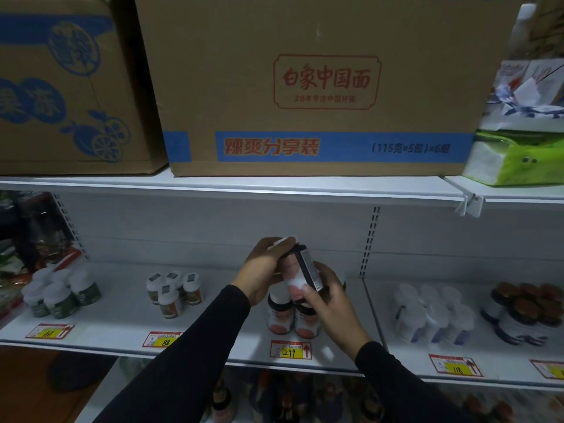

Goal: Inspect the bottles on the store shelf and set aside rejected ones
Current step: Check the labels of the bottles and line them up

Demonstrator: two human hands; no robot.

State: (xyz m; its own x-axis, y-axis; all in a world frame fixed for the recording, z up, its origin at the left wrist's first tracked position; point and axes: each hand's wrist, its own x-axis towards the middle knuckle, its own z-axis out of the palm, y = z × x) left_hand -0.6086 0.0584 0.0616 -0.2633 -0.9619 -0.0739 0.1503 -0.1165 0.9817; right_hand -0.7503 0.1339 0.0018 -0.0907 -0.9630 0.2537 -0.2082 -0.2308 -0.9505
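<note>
Both my hands hold one dark bottle [300,274] with a pink and white label, lifted above the white shelf [128,319] and tilted. My left hand [264,270] grips its upper end near the white cap. My right hand [328,303] grips its lower end from the right. Directly below, two more bottles [291,315] of the same kind stand behind the 299 price tag [291,350].
Green-labelled white bottles [59,296] stand far left, orange-labelled ones [174,290] left of centre, white bottles [433,312] and brown-capped jars [525,312] to the right. Cardboard boxes [305,87] sit on the upper shelf. More goods fill the shelf below.
</note>
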